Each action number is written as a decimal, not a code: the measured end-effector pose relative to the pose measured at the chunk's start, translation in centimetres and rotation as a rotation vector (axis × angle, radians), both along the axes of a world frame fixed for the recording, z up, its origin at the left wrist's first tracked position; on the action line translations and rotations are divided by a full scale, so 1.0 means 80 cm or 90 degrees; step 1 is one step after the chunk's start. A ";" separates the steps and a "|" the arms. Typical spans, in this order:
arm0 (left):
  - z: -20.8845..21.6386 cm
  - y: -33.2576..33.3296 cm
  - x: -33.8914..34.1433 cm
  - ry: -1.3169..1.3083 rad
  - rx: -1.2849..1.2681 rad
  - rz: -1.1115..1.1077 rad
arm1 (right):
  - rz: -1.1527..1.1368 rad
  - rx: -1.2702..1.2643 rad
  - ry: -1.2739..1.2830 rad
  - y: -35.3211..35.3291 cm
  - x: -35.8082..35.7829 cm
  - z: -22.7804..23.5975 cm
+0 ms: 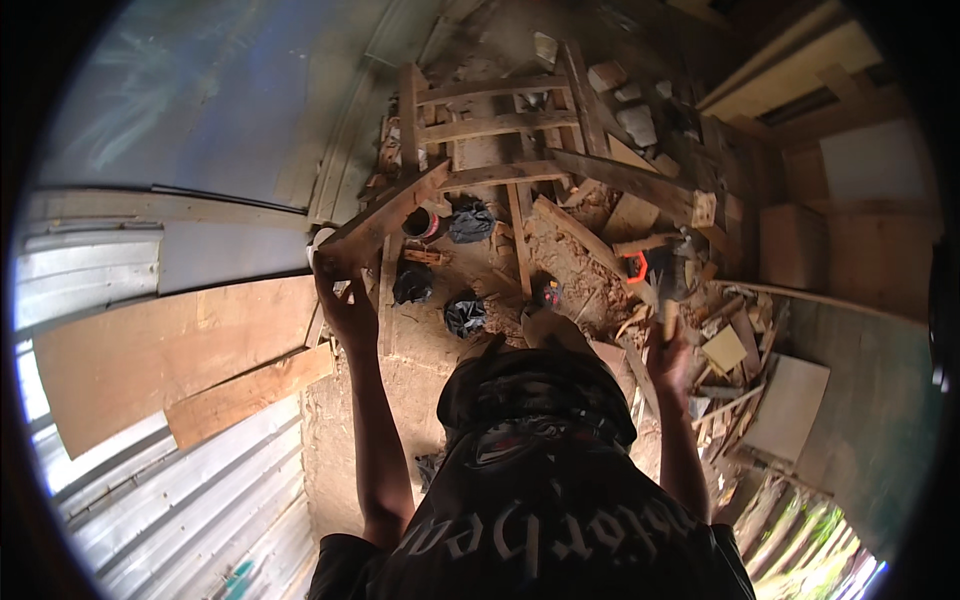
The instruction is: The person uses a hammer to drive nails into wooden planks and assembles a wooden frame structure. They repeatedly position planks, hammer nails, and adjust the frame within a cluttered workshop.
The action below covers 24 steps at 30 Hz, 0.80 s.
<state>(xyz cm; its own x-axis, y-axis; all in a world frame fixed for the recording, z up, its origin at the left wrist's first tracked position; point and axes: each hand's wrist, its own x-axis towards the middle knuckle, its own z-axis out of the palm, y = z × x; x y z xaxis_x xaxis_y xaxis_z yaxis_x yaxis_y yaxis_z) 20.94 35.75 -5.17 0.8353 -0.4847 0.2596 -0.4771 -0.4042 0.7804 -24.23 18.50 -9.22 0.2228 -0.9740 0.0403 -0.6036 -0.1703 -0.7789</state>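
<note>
My left hand (350,312) grips the near left end of a wooden beam (385,220), its fingers round the end. That beam belongs to a ladder-like wooden frame with several crosspieces (500,125), standing ahead of me. My right hand (672,358) is closed on the light wooden handle of a hammer (670,318), held upright; its dark head is blurred, so its shape is unclear. Just left of the head is an orange handle (636,266), perhaps of a saw. A second beam (640,182) of the frame slants toward the right, ending beyond the hammer.
Black plastic bags (465,315) and a dark bucket (420,224) sit on the dirt floor between the beams. Wood scraps (725,345) lie heaped at the right. Corrugated metal sheets (220,490) and a plywood panel (180,350) form the left wall.
</note>
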 end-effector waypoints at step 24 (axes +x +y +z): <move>-0.131 0.214 -0.049 0.299 0.303 -0.452 | -0.400 0.634 0.066 0.438 -0.042 -0.188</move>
